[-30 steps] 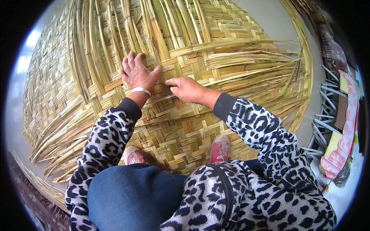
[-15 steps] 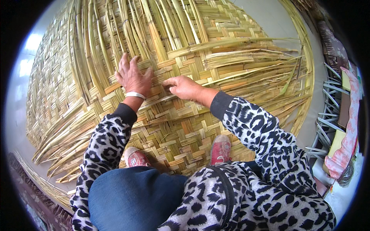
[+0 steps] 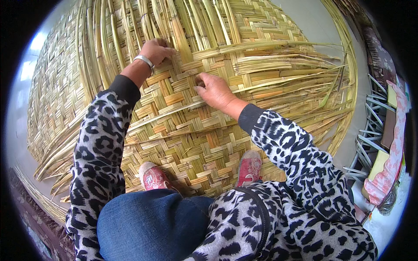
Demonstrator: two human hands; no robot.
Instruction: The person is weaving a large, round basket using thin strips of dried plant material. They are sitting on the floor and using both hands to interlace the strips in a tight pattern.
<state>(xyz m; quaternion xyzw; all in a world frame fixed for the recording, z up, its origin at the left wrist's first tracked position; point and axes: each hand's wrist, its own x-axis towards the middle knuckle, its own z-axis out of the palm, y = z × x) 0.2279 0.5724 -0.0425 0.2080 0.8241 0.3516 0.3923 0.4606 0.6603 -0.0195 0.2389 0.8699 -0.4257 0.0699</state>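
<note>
- A large yellow-green mat of flat woven plant strips (image 3: 209,143) spreads over the grey floor (image 3: 307,19), beneath red patterned shoes (image 3: 154,177).
- Left hand (image 3: 156,51): fingers curled down by long, loose, straw-coloured strips (image 3: 180,37); whether they grip is hidden.
- Right hand (image 3: 215,92): thumb and forefinger bent near each other at the weave; cannot tell whether they pinch anything.

Head-worn fisheye view, taken from above and facing steeply downward, at near range, onto the broad yellow-green mat of woven flat plant strips (image 3: 204,163); straight lines bow toward the circular periphery.
</note>
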